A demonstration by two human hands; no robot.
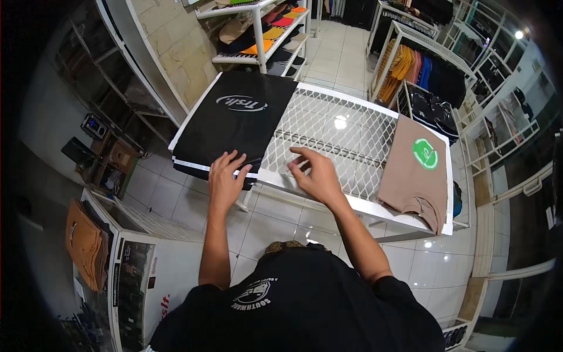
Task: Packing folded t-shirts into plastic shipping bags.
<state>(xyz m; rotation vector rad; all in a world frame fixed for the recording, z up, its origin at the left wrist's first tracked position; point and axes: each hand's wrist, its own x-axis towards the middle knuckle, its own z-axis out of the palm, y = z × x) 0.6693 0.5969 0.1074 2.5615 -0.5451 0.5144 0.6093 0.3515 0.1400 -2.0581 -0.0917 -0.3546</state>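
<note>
A black plastic mailer bag with a white strip near its lower edge and a pale printed logo lies flat on the left end of a white mesh-topped table. My left hand rests on the bag's near edge, over the strip, fingers spread. Just right of the bag, my right hand hovers above the mesh by the table's near rail, thumb and fingers curved apart, with nothing seen between them. At the table's right end a folded brown T-shirt bears a green round print.
Behind the table's left end stands a white shelf rack of caps. Clothes racks and folded black garments in clear packs are at the back right. To my left, a cabinet carries brown folded garments.
</note>
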